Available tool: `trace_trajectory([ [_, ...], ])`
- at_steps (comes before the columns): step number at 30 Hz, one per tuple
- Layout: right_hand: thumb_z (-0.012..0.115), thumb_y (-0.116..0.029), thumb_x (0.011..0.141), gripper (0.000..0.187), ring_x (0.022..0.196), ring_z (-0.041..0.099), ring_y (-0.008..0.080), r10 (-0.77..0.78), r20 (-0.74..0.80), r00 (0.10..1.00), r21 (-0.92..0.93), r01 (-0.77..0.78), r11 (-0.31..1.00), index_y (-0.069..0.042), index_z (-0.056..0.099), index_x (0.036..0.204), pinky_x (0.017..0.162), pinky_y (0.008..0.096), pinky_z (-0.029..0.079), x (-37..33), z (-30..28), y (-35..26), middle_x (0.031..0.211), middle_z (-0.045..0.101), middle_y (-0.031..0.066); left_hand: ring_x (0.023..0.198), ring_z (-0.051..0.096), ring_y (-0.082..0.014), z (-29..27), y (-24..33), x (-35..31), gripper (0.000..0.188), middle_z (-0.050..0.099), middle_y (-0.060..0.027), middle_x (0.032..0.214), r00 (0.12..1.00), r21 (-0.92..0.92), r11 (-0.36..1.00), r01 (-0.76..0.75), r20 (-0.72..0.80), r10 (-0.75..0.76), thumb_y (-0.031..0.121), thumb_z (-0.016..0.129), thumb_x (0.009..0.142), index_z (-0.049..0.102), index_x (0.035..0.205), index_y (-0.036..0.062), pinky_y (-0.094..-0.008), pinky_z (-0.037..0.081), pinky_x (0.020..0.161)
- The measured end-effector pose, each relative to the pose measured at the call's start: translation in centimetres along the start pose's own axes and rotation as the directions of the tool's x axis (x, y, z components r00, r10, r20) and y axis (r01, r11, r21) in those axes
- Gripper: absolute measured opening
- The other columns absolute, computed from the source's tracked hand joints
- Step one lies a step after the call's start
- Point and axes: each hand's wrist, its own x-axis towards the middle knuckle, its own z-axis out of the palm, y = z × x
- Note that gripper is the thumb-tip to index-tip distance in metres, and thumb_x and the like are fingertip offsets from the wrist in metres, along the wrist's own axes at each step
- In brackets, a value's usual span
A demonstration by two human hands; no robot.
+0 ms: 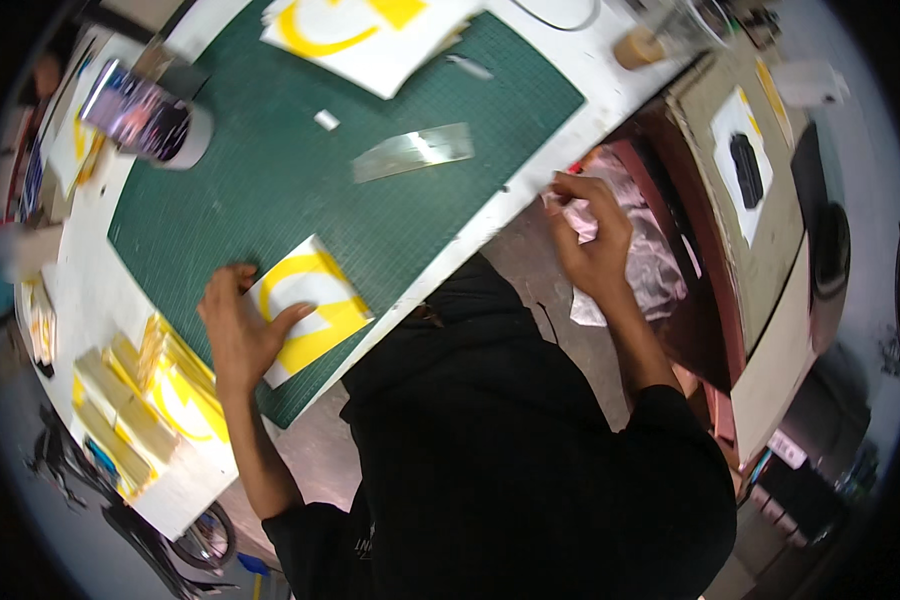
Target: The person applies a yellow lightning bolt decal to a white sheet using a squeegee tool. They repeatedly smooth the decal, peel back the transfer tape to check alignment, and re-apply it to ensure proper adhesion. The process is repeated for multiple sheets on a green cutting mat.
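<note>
A flat white packet (315, 312) with yellow printing lies tilted on the green cutting mat (410, 220), near the table's front edge. My left hand (242, 325) rests at its left side, thumb stretched over the top and fingers apart on the mat. Off the table edge to the right, my right hand (598, 235) is raised with thumb and fingertips drawn together. Something small and pale shows at those fingertips, too small to name. Behind that hand is a crumpled pinkish plastic sheet (645, 255). A clear plastic strip (413, 153) lies farther back on the mat.
A stack of white and yellow sheets (370, 45) stands at the back. Bundled yellow packets (175, 385) fill the table's left corner. A patterned cup-like container (155, 120) stands at far left. A cardboard box (740, 180) stands to the right, a tape roll (638, 47) at back right.
</note>
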Motion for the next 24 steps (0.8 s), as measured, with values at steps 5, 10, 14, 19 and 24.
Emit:
trace_trajectory([
  [5, 0.076, -0.043, 0.1, 0.053, 0.078, 0.067, 0.0143, 0.762, -0.049, 0.645, 0.184, -0.744, 0.642, 0.001, 0.069, 0.128, 0.073, 0.0269, 0.051, -13.8, -3.5, 19.8, 0.09, 0.073, 0.0045, 0.102, 0.059, -0.0312, -0.2, 0.3, 0.9, 0.082, 0.063, -0.0125, 0.112, 0.995, 0.024, 0.999, 0.044, 0.09, -0.046, 0.037, 0.103, 0.06, 0.059, 0.121, 0.0035, -0.0473, 0.042, 0.101],
  [10, 0.057, -0.084, 0.09, 0.097, 0.106, 0.066, 0.0296, 0.897, 0.434, -0.087, 0.077, -0.988, -0.132, -0.012, 0.048, 0.154, 0.091, 0.0474, 0.049, -27.7, 2.5, 25.9, 0.134, 0.062, 0.0143, 0.102, 0.056, -0.0315, -0.8, 0.3, 1.2, 0.083, 0.062, -0.0134, 0.112, 0.988, 0.048, 0.997, 0.054, 0.142, -0.06, 0.038, 0.102, 0.062, 0.057, 0.122, 0.0019, -0.0478, 0.045, 0.097],
  [14, 0.053, -0.092, 0.085, 0.113, 0.125, 0.058, 0.0408, 0.799, 0.465, -0.38, -0.05, -0.913, -0.405, -0.018, 0.033, 0.167, 0.107, 0.058, 0.043, -34.1, 5.9, 25.5, 0.152, 0.049, 0.0204, 0.101, 0.055, -0.0314, -0.5, -0.2, 1.1, 0.084, 0.062, -0.0149, 0.111, 0.992, 0.038, 0.999, 0.004, 0.124, -0.009, 0.038, 0.102, 0.063, 0.056, 0.123, 0.0003, -0.0469, 0.046, 0.095],
  [19, 0.052, -0.095, 0.083, 0.116, 0.131, 0.057, 0.0446, 0.716, 0.603, -0.351, -0.072, -0.918, -0.39, -0.016, 0.036, 0.166, 0.104, 0.0611, 0.046, -35.2, 11.4, 24.5, 0.157, 0.048, 0.0231, 0.098, 0.054, -0.0293, -0.4, -0.9, 0.8, 0.082, 0.06, -0.0148, 0.108, 0.992, -0.015, 1.0, 0.011, 0.127, -0.009, 0.038, 0.102, 0.064, 0.057, 0.12, -0.0011, -0.0439, 0.046, 0.092],
  [24, 0.061, -0.086, 0.086, 0.1, 0.128, 0.063, 0.0404, 0.816, 0.549, -0.182, -0.258, -0.965, -0.042, -0.012, 0.057, 0.152, 0.096, 0.0603, 0.053, -37.5, 17.0, 28.7, 0.137, 0.068, 0.0216, 0.095, 0.053, -0.0273, -0.4, -0.8, 1.5, 0.078, 0.059, -0.0122, 0.103, 0.993, -0.027, 0.999, -0.032, 0.113, 0.034, 0.036, 0.102, 0.064, 0.058, 0.117, -0.0008, -0.0421, 0.046, 0.091],
])
